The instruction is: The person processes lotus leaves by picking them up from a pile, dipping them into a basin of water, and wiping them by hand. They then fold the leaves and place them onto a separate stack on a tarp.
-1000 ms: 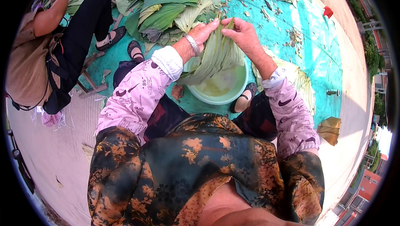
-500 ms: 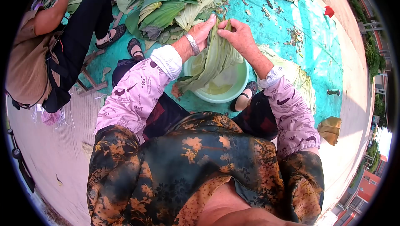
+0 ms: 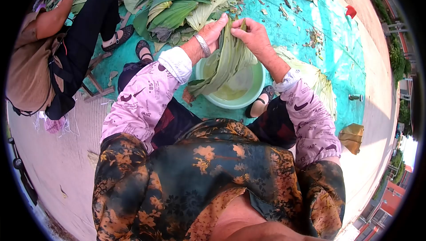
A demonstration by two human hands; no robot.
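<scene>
I look down over my own chest and knees at my 2 hands. My left hand [image 3: 213,30] and my right hand [image 3: 254,34] meet at the top edge of a big folded leaf [image 3: 228,63], pale green and pleated. Each grip is pressed together on that edge, with the fingers curled over it and the 2 hands just beside each other.

The folded leaf hangs down from my hands over a light green basin [image 3: 258,91] that sits on the ground in front of my knees. The leaf's lower end trails past the basin's left rim. The inside of the basin looks yellowish and wet. A silver bracelet [image 3: 203,45] sits on my left wrist.

The basin stands on a turquoise mat [image 3: 297,37] strewn with leaf scraps. Just beyond my hands lies a pile of leaves [image 3: 177,3], large and green.

At far left another person [image 3: 33,59] sits in black trousers, 1 arm stretched toward the pile. A small red thing [image 3: 350,12] lies well apart at upper right. A brown bag [image 3: 351,138] rests on the pale ground at right.
</scene>
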